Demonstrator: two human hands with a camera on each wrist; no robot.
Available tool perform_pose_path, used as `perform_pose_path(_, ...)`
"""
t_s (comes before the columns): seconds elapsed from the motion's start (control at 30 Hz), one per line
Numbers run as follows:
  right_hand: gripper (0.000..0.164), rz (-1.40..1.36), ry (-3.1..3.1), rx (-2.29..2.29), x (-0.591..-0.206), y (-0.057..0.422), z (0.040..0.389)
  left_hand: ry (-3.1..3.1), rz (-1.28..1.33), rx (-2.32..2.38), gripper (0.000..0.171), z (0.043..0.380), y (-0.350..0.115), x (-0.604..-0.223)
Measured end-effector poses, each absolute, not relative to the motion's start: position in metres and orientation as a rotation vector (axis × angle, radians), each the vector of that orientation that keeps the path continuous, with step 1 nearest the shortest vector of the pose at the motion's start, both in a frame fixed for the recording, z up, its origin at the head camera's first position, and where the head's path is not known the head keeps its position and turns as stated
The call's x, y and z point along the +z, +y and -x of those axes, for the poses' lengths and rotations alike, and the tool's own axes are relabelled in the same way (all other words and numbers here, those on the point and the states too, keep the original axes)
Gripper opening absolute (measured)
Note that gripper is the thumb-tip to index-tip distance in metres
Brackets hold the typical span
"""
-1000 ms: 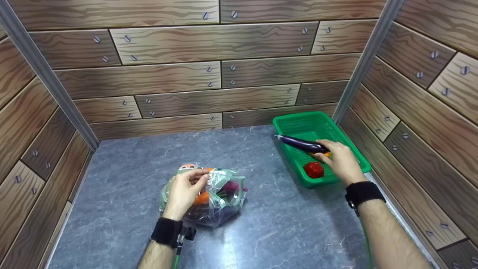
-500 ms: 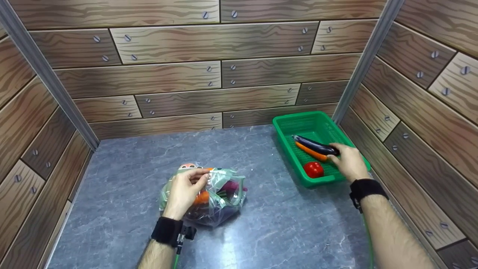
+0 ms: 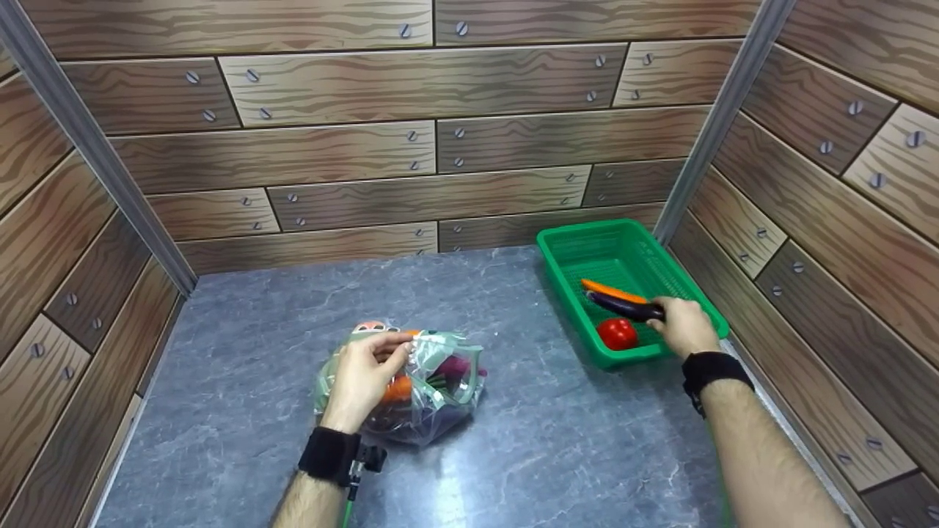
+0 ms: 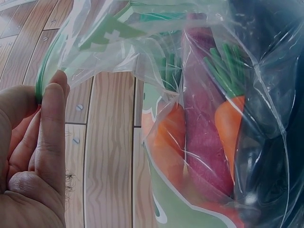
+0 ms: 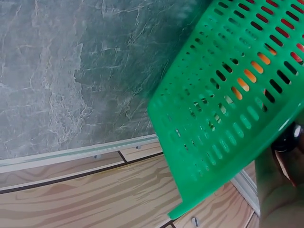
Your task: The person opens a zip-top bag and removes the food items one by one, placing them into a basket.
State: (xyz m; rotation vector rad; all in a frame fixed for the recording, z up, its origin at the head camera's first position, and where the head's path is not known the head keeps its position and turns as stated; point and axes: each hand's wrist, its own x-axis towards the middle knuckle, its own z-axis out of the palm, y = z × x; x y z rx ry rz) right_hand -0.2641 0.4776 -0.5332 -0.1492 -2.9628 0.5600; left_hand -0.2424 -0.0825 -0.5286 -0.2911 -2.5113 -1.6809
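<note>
My left hand [image 3: 362,378] pinches the green-edged opening of a clear plastic bag [image 3: 433,422] on the table. Through the film in the left wrist view show carrots with green tops [image 4: 230,121], a long purple-red vegetable [image 4: 202,114] and a large dark shape [image 4: 270,118]. At the right, my right hand [image 3: 688,330] grips one end of an eggplant [image 3: 622,305] low inside a green basket [image 3: 561,293]. An orange carrot [image 3: 610,290] lies behind the eggplant, and a red, round vegetable [image 3: 616,334] sits in front. In the right wrist view, the basket wall mostly hides these.
The grey marbled table [image 3: 506,469] carries the bag left of centre and the basket in the back right corner. Wood-patterned walls [image 3: 352,154] close off the back and both sides. A cable trails from each wrist strap [image 3: 719,372].
My right hand has brought the eggplant down into the basket and shifted it from behind the carrot to in front of it. My left hand and the bag stay put.
</note>
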Motion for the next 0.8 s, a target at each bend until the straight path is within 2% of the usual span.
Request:
perform_pose_path(0.6,0.036,0.092,-3.016,0.567,-0.5410,0.4751,0.2627,-2.523,0.288,-1.663,0.016,0.2414,-0.0835,-0.5292)
perform_pose_path(0.8,0.043,0.144,-3.039,0.575,-0.5322,0.4689,0.2644,-2.516,0.286,-1.682,0.017,0.2410,-0.0832,-0.5286)
